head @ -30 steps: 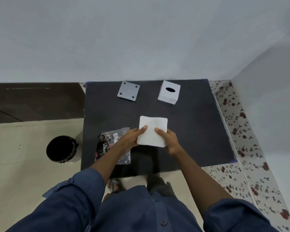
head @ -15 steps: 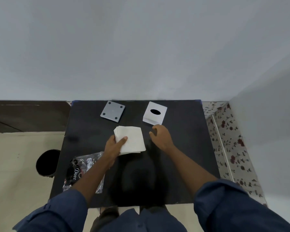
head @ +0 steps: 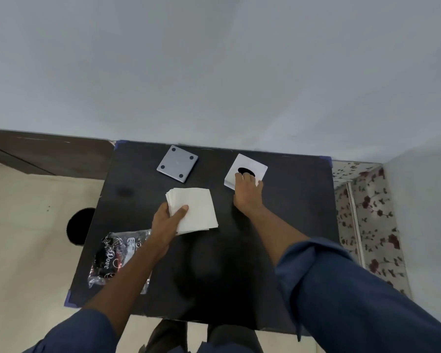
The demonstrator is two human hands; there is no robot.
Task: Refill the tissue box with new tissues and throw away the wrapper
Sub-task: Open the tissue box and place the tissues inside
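Observation:
A stack of white tissues [head: 197, 208] lies over the middle of the black table [head: 298, 205]; my left hand [head: 167, 221] grips its near-left corner, thumb on top. The white tissue box [head: 252, 165], with a dark oval opening on top, stands at the back right. My right hand [head: 247, 193] rests on the box's near side with fingertips at the opening. The empty clear-and-black wrapper [head: 110, 258] lies at the table's front left, partly under my left forearm.
A grey square lid or base [head: 177, 163] with four round feet lies at the back of the table. A black bin [head: 79, 226] stands on the floor left of the table. The wall runs right behind the table.
My right hand left the tissue stack and reached forward onto the tissue box. My left hand alone holds the stack, now farther from the table's front edge. The camera tilted up.

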